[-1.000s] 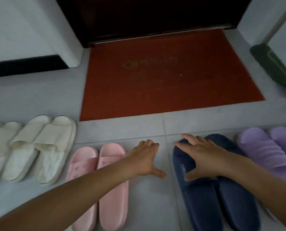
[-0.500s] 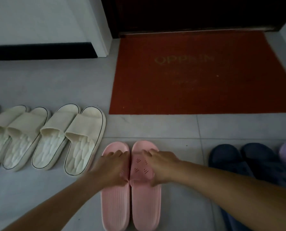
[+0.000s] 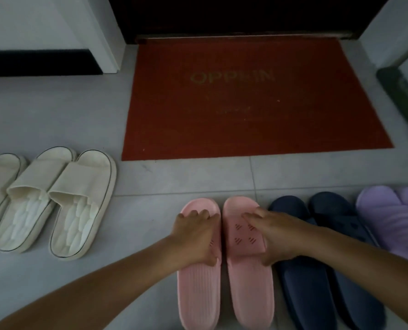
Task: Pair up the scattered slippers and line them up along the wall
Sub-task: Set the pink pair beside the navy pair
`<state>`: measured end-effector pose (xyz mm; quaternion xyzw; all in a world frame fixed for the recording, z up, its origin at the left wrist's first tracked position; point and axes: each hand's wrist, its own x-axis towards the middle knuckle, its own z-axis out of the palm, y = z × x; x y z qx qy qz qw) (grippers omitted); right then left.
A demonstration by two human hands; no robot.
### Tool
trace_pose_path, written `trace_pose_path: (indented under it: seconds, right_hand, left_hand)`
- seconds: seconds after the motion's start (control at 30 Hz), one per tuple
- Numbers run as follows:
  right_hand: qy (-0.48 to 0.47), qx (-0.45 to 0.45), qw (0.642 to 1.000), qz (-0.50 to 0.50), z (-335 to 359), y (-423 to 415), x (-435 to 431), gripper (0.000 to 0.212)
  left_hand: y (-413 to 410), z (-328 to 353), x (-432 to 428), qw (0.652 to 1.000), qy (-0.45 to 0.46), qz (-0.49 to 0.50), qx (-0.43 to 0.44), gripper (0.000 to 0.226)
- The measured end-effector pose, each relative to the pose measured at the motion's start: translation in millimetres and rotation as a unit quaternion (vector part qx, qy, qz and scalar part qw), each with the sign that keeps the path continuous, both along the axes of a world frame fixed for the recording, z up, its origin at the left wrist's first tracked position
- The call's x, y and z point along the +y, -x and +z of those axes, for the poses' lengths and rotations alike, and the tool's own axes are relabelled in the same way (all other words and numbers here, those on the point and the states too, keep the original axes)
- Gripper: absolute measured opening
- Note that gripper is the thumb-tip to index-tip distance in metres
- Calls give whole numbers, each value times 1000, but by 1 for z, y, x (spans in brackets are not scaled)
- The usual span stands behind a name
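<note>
My left hand (image 3: 196, 238) and right hand (image 3: 278, 236) each grip a smooth strap (image 3: 243, 234) on the rounded, rib-soled pink slippers (image 3: 199, 296), fingers (image 3: 251, 216) curled over it, on tiled floor (image 3: 148, 234).

A second ago the left hand (image 3: 196, 239) lay on the floor and the right hand (image 3: 276, 236) on the navy slippers (image 3: 300, 282). Both have since moved onto the straps of the pink slippers (image 3: 245, 294). They have slid that pair rightward, away from the cream slippers (image 3: 79, 186), to just beside the navy pair.
</note>
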<state>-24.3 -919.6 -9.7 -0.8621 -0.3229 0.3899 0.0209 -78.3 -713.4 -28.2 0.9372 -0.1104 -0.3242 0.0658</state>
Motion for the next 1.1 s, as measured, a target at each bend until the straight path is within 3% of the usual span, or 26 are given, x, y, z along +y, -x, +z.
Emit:
trace_pose_path:
  seconds: [0.67,0.8,0.9,1.1]
  right_hand:
    - [7,-4,1000,-4,-7,2,0,102]
    - [-18,3,1000,-16,-4,-1,-17,109]
    - [55,-72,996,25,4,-15,-51,125]
    - [217,-52,974,-32,13,-31,-137,145]
  left_hand:
    - [-2,-5,-11,1000,-17,14,-17,87]
    - [0,-7,-20,998,-8,47,-30,102]
    - [-1,-6,-30,999,11,28,-43,119]
    - [-22,-1,-107,989,122,-60,-53,119]
